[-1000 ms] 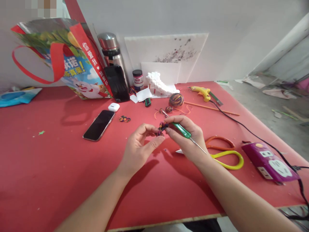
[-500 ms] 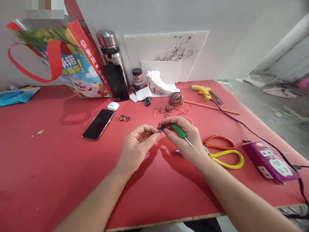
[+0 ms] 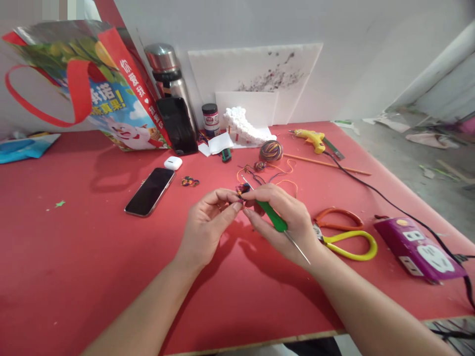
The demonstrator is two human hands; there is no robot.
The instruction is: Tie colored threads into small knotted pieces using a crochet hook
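Note:
Between the fingertips of my left hand (image 3: 208, 222) is pinched a small multicoloured crochet piece (image 3: 243, 190) in dark, orange and pink yarn. My right hand (image 3: 284, 215) is closed round a crochet hook with a green handle (image 3: 273, 216); one thin metal end points up past the piece and the other sticks out over my wrist. The right thumb and fingers are close to the crochet piece; whether they touch it I cannot tell. Behind the hands lie a ball of variegated yarn (image 3: 271, 151), a smaller ball (image 3: 259, 166) and loose strands.
A second crochet piece (image 3: 190, 181) and a phone (image 3: 150, 192) lie to the left. Scissors (image 3: 349, 244) and a purple power strip (image 3: 419, 249) sit to the right. A yellow glue gun (image 3: 311, 140) trails its cable down the right side. A thermos (image 3: 174, 79) and a bag (image 3: 122, 113) stand behind.
My right hand has shifted slightly down, and the hook has turned so that its upper tip now shows beyond the crochet piece. My left hand still pinches the piece.

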